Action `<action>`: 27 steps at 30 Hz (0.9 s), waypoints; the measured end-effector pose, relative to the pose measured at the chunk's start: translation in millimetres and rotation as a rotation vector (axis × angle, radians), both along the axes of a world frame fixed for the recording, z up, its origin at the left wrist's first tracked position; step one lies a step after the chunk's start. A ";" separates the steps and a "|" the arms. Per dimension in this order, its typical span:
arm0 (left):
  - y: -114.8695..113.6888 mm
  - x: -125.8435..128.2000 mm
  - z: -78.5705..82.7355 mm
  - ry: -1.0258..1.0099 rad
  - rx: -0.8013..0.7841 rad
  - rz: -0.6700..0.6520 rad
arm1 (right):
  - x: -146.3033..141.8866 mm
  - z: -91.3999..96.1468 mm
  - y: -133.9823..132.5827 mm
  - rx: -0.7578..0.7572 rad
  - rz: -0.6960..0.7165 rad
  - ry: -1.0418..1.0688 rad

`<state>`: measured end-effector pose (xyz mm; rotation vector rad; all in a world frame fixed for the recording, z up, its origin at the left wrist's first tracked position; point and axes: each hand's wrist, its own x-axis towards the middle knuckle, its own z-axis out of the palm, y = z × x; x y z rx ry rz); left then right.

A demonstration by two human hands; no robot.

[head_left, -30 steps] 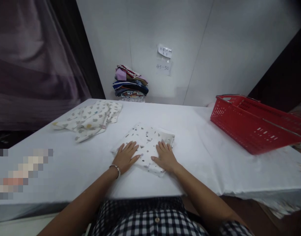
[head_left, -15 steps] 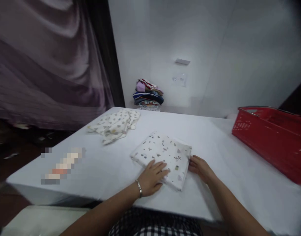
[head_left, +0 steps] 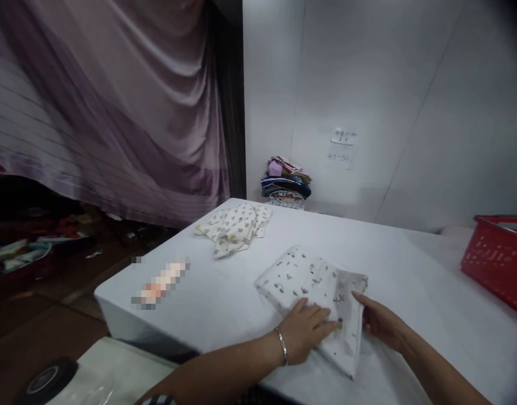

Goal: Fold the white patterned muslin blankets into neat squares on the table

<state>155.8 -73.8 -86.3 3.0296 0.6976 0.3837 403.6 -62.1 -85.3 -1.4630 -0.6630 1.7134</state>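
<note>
A folded white cloth (head_left: pixel 300 277) with small printed figures lies on the white table in front of me. My left hand (head_left: pixel 305 331), with a silver bracelet at the wrist, rests flat on its near edge, fingers spread. At the cloth's right side, my right hand (head_left: pixel 383 324) pinches the edge, thumb on top and the other fingers partly hidden underneath. That side is slightly raised and bent. Farther back on the left lies a crumpled white cloth (head_left: pixel 237 228) with a grey-green print, apart from both hands.
A red plastic basket (head_left: pixel 497 261) stands at the table's right side. Folded textiles (head_left: pixel 286 183) are stacked beyond the far edge, by a wall with handwritten paper notes (head_left: pixel 341 149). A blurred-out patch covers something on the table's left. A purple curtain (head_left: pixel 157 101) hangs at left.
The view has turned left, so things sit farther right in it. My right hand has closed on the cloth's right edge and lifted it slightly. My left hand stays on the cloth.
</note>
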 end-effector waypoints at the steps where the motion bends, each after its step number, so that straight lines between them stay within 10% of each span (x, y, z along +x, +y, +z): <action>1: -0.1 0.4 -0.9 -0.019 0.025 0.017 | -0.2 -0.2 0.5 0.013 -0.016 -0.008; 10: 13.2 5.5 -13.8 -0.205 0.186 -0.062 | -11.8 18.7 2.6 0.070 -0.074 0.208; 17: 33.7 16.2 74.3 -0.560 0.154 -0.063 | -13.6 73.9 24.8 0.336 -0.229 0.154; 22: 53.8 8.4 150.7 -0.996 -0.337 0.135 | 3.8 106.0 21.5 0.782 -0.311 0.077; 27: 105.1 -30.4 121.2 -1.421 -1.025 0.430 | 11.1 51.8 13.7 0.646 -0.537 -0.082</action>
